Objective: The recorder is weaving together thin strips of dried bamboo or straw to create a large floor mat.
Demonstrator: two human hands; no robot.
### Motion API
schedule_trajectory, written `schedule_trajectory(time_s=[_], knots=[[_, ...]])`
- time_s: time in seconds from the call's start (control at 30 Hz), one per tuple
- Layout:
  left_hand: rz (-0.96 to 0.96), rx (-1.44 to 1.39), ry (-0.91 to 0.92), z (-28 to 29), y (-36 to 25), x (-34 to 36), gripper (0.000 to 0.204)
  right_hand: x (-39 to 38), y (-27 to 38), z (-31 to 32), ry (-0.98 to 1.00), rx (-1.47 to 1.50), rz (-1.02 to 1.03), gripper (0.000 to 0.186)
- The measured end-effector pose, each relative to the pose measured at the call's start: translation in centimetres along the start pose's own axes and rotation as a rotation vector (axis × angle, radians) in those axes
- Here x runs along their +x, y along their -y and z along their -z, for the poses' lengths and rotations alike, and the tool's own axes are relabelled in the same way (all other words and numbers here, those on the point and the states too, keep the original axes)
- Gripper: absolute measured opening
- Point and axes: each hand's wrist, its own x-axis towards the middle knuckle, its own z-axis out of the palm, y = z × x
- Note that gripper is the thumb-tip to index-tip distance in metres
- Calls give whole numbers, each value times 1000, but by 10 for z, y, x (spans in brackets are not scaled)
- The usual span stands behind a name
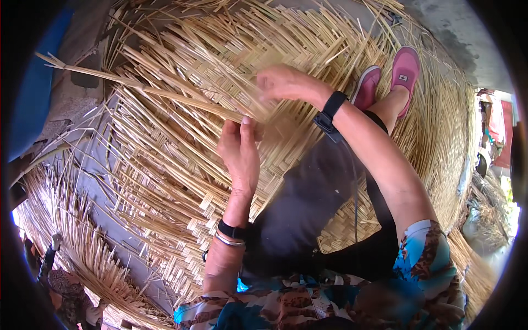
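A large woven reed mat spreads beneath me, its loose strips fanning out along the edges. My left hand is closed, thumb uppermost, on a long split reed strip that runs off to the upper left and forks at its far tip. Just above and to the right, my right hand hovers over the weave, bent at the wrist. Motion smears its fingers, so whether they grip anything is hidden. Both wrists wear dark bands.
My legs in dark trousers rest on the mat, with pink shoes at the upper right. Another person is at the lower left beside a second reed mat. A concrete block stands at the left.
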Motion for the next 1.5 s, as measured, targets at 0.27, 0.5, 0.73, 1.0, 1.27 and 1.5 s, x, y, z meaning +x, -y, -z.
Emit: schedule_trajectory(time_s=[0.27,0.5,0.73,1.0,1.27,1.5], knots=[[3,83,2,3,1,2,19,7,-4,-3,76,167,-114,26],[150,-107,35,0,5,8,23,-23,32,18,-4,594,70,13],[-310,517,324,-4,9,10,25,-42,57,32,202,528,203,16],[-348,682,120,30,8,-3,39,-22,6,7,21,-412,-44,29],[-581,1094,194,101,8,-46,29,-27,1,2,1,-512,-128,15],[-523,957,178,108,-11,-83,33,-1,10,-16,-175,240,-95,28]])
